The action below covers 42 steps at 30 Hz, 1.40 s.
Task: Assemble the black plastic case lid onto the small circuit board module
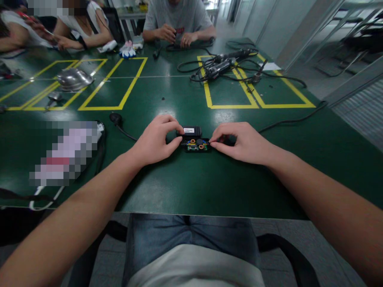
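In the middle of the table lies a small black plastic case (198, 150), its top off, showing a green circuit board (193, 147) with copper-coloured coils and thin coloured wires. Directly behind it rests its black cover (196, 131) bearing a white label. My left hand (161, 139) pinches at the case's left end, thumb and forefinger close together. At the right end, the thumb and fingertips of my right hand (239, 141) close on the case's edge, where the wires come in. A black cord with a plug (116, 118) runs toward my left hand; another cord (293, 119) leads from behind my right hand.
A blurred-out object (68, 151) with a white cable lies left of my forearm. Metal parts (73, 79) and gloves (128, 50) sit farther back. Black corded tools (221, 67) lie at the back right. A co-worker (179, 24) handles a black item opposite; other people sit at the far left.
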Motion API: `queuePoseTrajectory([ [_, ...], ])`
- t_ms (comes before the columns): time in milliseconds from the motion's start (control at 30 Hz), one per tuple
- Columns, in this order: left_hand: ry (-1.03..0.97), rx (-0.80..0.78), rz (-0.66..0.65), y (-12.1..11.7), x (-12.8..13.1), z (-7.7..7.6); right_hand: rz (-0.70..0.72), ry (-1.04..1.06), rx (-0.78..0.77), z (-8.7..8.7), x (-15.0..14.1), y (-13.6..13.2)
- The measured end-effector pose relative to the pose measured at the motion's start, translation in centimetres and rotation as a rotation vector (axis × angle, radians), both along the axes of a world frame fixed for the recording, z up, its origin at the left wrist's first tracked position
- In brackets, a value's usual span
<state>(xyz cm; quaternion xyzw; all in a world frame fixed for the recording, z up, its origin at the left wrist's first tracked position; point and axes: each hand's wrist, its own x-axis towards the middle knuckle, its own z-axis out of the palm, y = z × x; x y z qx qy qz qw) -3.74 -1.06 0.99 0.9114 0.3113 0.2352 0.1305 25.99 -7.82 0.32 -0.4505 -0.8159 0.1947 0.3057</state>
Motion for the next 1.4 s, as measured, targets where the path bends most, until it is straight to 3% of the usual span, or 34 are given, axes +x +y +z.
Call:
queuePoseTrajectory([
  [133,0.008,-0.009,0.081,0.4,0.2,-0.5,0.006,-0.014,0.042,-0.1,-0.1,0.0],
  [400,0.030,-0.107,0.069,0.7,0.0,-0.6,0.006,-0.061,0.045,0.1,-0.2,-0.1],
  [933,-0.022,-0.131,0.117,0.9,-0.1,-0.8,0.009,-0.091,0.065,0.2,-0.3,-0.2],
  [1400,0.004,-0.150,0.213,0.1,0.1,0.3,0.000,-0.078,0.064,0.1,-0.3,-0.4],
])
